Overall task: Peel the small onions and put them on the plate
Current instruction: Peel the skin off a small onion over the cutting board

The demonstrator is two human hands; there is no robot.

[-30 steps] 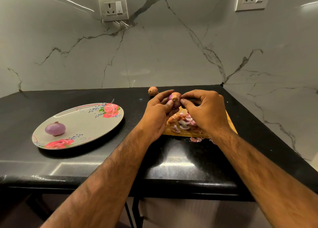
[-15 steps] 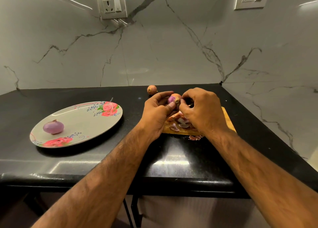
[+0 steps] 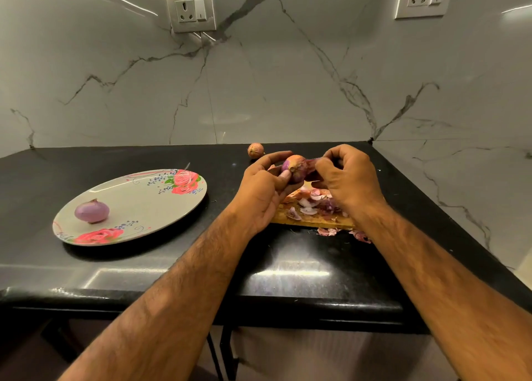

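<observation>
Plate [image 3: 161,208] at left of worktop [image 3: 43,179]: one peeled onion [image 3: 92,210] on it, done. Unpeeled onion [image 3: 255,150] sits at the back, near the wall. Left hand [image 3: 260,190]: grip clasped round the half-peeled onion [image 3: 295,169], held above the cutting board [image 3: 313,224]. Right hand [image 3: 349,176]: grip pinching a strip of skin [image 3: 312,162] at the onion's side (brown papery patch on top not off yet). Peelings [image 3: 309,202] are piled on the board. Step looks like peeling, onion two of three. Next, I reckon: pull the strip clear, rotate, strip the rest, then carry it left to the plate.
</observation>
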